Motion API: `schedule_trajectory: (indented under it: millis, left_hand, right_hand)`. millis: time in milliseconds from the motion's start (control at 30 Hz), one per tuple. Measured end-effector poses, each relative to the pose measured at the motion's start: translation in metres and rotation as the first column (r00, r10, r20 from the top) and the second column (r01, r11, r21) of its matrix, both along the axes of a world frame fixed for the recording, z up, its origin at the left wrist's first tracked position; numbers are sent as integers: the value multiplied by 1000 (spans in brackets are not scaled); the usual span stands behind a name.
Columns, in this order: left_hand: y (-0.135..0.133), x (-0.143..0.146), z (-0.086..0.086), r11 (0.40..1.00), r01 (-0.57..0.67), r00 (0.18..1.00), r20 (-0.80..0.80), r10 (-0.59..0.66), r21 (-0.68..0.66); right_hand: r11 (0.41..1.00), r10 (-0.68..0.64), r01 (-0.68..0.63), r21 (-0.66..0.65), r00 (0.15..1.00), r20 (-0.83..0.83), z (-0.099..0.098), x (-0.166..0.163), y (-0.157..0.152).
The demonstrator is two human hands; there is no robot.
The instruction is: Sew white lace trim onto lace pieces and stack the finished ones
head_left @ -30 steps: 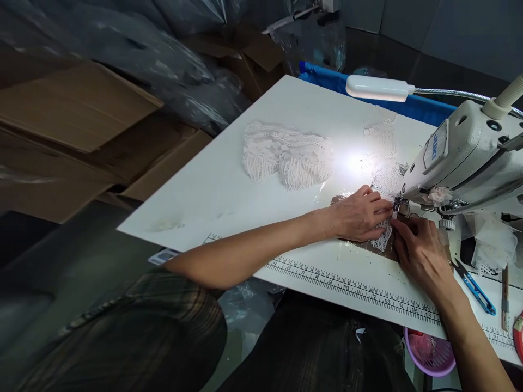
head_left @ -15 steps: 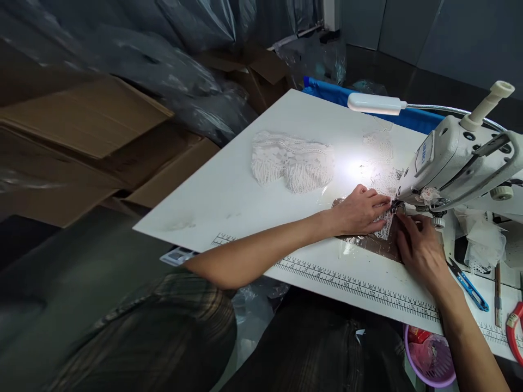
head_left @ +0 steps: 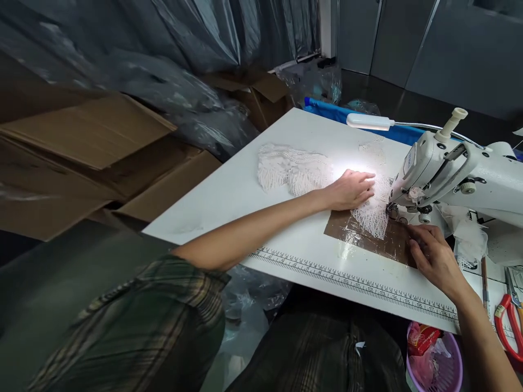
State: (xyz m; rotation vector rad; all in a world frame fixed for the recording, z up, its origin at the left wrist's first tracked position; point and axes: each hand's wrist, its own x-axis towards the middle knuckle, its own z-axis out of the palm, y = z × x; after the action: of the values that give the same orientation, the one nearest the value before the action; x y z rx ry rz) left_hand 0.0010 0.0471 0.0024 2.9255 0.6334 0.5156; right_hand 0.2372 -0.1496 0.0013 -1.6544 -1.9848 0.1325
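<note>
My left hand lies on a white lace piece, fingers stretched out toward the sewing machine's needle area. Under the fringed lower edge of this lace is a shiny brown sheet, flat on the table. At the sheet's right end is my right hand, its index finger and thumb apart and touching the sheet near its edge. The white sewing machine stands just right of the lace, its presser foot beside the lace's edge. Another fringed white lace piece lies left of my left hand.
A lit lamp hangs over the white table, which has a printed ruler along its front. Red-handled scissors, a thin brown-handled tool and white scraps lie at right. Below is a purple basket; cardboard boxes stand left.
My left hand has drawn back from the needle, up and left, uncovering more lace and brown sheet. My right hand has moved away from the presser foot; the blue thread snips are no longer visible.
</note>
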Motion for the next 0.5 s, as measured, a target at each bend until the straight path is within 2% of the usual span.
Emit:
schedule_trajectory:
  millis: [167,233,400,500]
  left_hand:
    - [-31,2,-5,954,297,953,73,-294,-31]
    - [-37,3,-8,929,365,930,80,-360,-58]
    - [-42,5,-12,939,324,945,93,-314,-119]
    - [-44,4,-14,948,277,958,126,-258,-160]
  right_hand:
    - [999,30,-31,-20,999,-36,0,-5,11]
    - [997,69,-70,-36,997,-44,2,-9,17]
    - [970,205,-214,-113,975,-92,7,-19,26]
    - [959,225,-241,-147,967,-117,6,-25,31]
